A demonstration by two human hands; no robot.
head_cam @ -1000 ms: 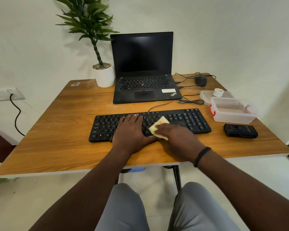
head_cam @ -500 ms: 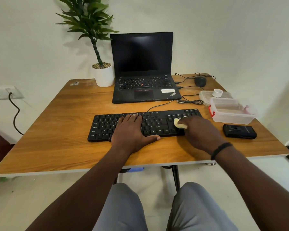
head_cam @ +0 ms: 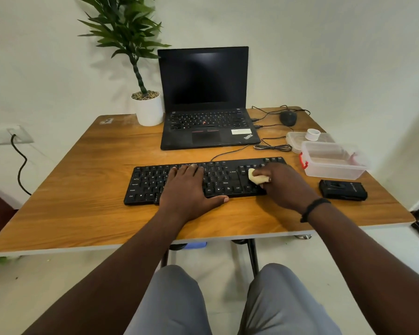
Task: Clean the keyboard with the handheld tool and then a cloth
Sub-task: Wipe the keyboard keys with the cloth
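Observation:
A black keyboard (head_cam: 230, 176) lies across the middle of the wooden table (head_cam: 82, 189). My left hand (head_cam: 188, 189) rests flat on its left-centre keys, fingers spread, holding it down. My right hand (head_cam: 283, 183) is closed on a small yellow cloth (head_cam: 257, 177) and presses it onto the keys at the keyboard's right end. Most of the cloth is hidden under my fingers. A black handheld tool (head_cam: 342, 189) lies on the table to the right of the keyboard, apart from both hands.
An open black laptop (head_cam: 203, 97) stands behind the keyboard, a potted plant (head_cam: 148, 110) to its left. A mouse (head_cam: 288, 118) and cables lie at the back right. A clear plastic box (head_cam: 334, 160) with lid and small white cap sits right of the keyboard.
My right hand has slid the cloth from the keyboard's middle to its right end. My left hand has stayed in place on the keys.

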